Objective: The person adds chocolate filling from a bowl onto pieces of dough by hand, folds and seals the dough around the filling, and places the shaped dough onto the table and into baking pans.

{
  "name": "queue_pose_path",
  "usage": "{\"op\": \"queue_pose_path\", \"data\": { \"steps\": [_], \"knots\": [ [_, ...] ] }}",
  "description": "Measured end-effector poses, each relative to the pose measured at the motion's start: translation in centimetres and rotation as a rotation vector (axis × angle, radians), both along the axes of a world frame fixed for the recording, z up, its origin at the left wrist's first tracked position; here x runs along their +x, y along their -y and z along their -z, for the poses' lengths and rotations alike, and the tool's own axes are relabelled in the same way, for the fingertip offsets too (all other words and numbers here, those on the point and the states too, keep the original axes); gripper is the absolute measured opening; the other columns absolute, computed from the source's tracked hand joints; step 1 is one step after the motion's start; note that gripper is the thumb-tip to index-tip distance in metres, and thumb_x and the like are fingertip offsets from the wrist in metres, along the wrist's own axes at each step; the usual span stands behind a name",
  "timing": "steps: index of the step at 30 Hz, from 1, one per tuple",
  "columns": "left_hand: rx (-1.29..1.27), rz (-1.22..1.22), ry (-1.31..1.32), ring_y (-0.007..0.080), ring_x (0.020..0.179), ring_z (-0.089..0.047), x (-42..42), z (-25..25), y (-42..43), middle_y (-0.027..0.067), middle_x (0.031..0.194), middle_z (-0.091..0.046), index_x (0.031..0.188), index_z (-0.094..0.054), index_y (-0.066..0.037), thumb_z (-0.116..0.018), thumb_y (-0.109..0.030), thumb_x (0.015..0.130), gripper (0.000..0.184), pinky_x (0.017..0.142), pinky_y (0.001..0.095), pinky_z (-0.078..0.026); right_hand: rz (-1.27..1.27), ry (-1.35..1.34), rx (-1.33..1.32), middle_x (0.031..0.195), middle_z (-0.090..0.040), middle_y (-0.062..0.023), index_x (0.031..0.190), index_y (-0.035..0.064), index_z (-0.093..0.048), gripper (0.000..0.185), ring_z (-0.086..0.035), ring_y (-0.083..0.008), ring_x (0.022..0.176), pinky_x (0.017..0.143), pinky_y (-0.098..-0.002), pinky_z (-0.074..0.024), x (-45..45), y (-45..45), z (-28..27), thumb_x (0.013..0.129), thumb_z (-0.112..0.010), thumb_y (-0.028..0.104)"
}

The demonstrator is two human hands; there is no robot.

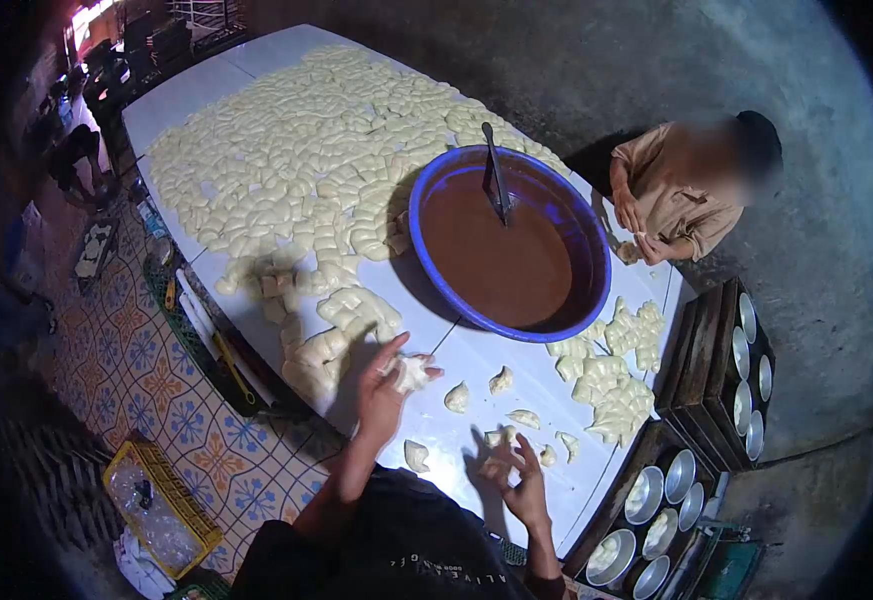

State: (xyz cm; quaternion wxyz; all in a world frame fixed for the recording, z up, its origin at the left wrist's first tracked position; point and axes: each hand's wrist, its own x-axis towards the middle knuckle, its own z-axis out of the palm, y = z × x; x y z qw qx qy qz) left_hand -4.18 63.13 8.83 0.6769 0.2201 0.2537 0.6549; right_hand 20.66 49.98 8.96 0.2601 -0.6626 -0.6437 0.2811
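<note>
A pale piece of dough [413, 373] rests in my left hand [380, 398], held above the white tabletop between thumb and fingers. Lower on the right, my right hand [518, 482] has its fingers apart over the table. Near its fingertips lies a small dough piece [496, 437]; whether they touch is hard to tell. Several loose dough pieces, such as one at the front [416, 456] and one in the middle [457, 397], are scattered between the hands. Beside my left hand sits a clump of dough [359, 312].
A blue tub [509, 335] of brown filling, with a dark-handled utensil [497, 180], stands on the table [256, 52]. Dough pieces [306, 150] cover the far side. Opposite, another person [691, 180] handles dough. Round metal tins [608, 556] fill wooden crates [701, 385] at the right.
</note>
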Motion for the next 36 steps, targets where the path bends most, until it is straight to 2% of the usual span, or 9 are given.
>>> {"op": "queue_pose_path", "data": {
  "steps": [4, 6, 8, 12, 19, 21, 26, 34, 36],
  "knots": [
    [0.241, 0.273, -0.291, 0.0285, 0.134, -0.036, 6.2, 0.9, 3.2, 0.0255, 0.143, -0.037, 0.151, 0.008, -0.018, -0.043, -0.001, 0.093, 0.078, 0.111, 0.0390, -0.025, 0.189, -0.683, 0.064, 0.133, -0.047, -0.0122, 0.133, 0.0021, -0.047, 0.042, -0.053, -0.0224, 0.113, 0.089, -0.0351, -0.0493, -4.4, -4.4, -2.7, 0.093, -0.055, 0.008],
    [0.244, 0.349, -0.554, 0.0237, 0.143, -0.017, 7.6, -1.3, 4.5, 0.0202, 0.152, -0.021, 0.150, 0.011, -0.016, -0.046, 0.001, 0.093, 0.082, 0.114, 0.0384, -0.015, 0.089, -0.352, 0.278, 0.123, -0.054, -0.0112, 0.124, 0.0001, -0.056, 0.035, -0.053, -0.0200, 0.108, 0.088, -0.0295, -0.0460, -5.2, -5.8, -1.0, 0.090, -0.057, 0.006],
    [0.283, 0.301, -0.356, 0.0246, 0.142, -0.016, 7.8, -0.8, 4.6, 0.0164, 0.156, -0.011, 0.151, 0.005, -0.013, -0.052, -0.010, 0.093, 0.081, 0.111, 0.0361, -0.018, 0.157, -0.357, 0.389, 0.109, -0.056, -0.0084, 0.120, -0.0015, -0.058, 0.033, -0.056, -0.0153, 0.095, 0.075, -0.0258, -0.0473, -5.4, -6.0, -0.4, 0.087, -0.060, 0.003],
    [0.344, 0.219, -0.756, 0.0150, 0.099, -0.060, 6.4, -1.2, 4.1, 0.0120, 0.109, -0.065, 0.113, -0.064, -0.001, -0.067, -0.012, 0.087, 0.029, 0.084, 0.0276, -0.046, 0.253, -0.470, 0.367, 0.095, -0.050, -0.0047, 0.111, -0.0032, -0.063, 0.024, -0.049, -0.0079, 0.066, 0.055, -0.0195, -0.0423, -5.6, -6.2, -3.5, 0.087, -0.060, 0.000],
    [0.334, 0.147, -0.937, 0.0122, 0.073, -0.064, 7.8, -0.3, 4.6, 0.0053, 0.083, -0.069, 0.091, -0.069, 0.003, -0.069, -0.007, 0.083, 0.012, 0.067, 0.0261, -0.051, 0.013, -0.323, 0.342, 0.133, -0.039, -0.0158, 0.117, 0.0114, -0.064, 0.053, -0.035, -0.0290, 0.121, 0.097, -0.0420, -0.0349, -2.1, -7.5, -4.2, 0.092, -0.046, 0.054],
    [-0.230, 0.532, 0.266, 0.0173, 0.080, -0.065, 8.6, -0.3, 4.7, 0.0079, 0.089, -0.068, 0.094, -0.067, 0.005, -0.068, -0.006, 0.083, 0.015, 0.075, 0.0285, -0.052, -0.113, -0.451, 0.233, 0.138, -0.038, -0.0165, 0.111, 0.0062, -0.065, 0.062, -0.038, -0.0313, 0.122, 0.099, -0.0433, -0.0340, -3.0, -7.0, -2.1, 0.088, -0.048, 0.062],
    [-0.113, 0.945, 0.814, 0.0240, 0.121, -0.044, 9.7, -2.2, 2.0, 0.0144, 0.129, -0.047, 0.138, -0.033, 0.005, -0.061, -0.072, 0.072, 0.105, 0.107, 0.0387, -0.032, -0.009, -0.841, 0.028, 0.148, -0.027, -0.0158, 0.149, 0.0135, -0.018, 0.101, -0.035, -0.0285, 0.131, 0.104, -0.0435, -0.0333, -0.1, -8.4, 1.2, 0.077, -0.054, 0.074],
    [0.494, 0.175, -1.753, 0.0471, 0.112, -0.052, 15.4, -1.9, -16.9, 0.0306, 0.115, -0.057, 0.111, -0.060, 0.005, -0.029, -0.066, 0.092, 0.080, 0.098, 0.0516, -0.038, 0.096, -1.244, 0.033, 0.148, -0.027, -0.0043, 0.150, 0.0286, -0.009, 0.101, -0.040, -0.0203, 0.123, 0.089, -0.0408, -0.0450, 0.5, -8.9, -0.4, 0.073, -0.058, 0.073],
    [0.488, 0.875, -1.820, 0.0482, 0.106, -0.056, 13.6, -5.2, -18.2, 0.0323, 0.108, -0.060, 0.098, -0.067, 0.004, -0.030, -0.069, 0.090, 0.082, 0.096, 0.0509, -0.041, 0.110, -1.265, -0.004, 0.150, -0.022, -0.0097, 0.151, 0.0233, -0.007, 0.105, -0.037, -0.0264, 0.126, 0.090, -0.0449, -0.0428, 0.6, -8.8, 1.0, 0.073, -0.061, 0.070]
  ]
}}
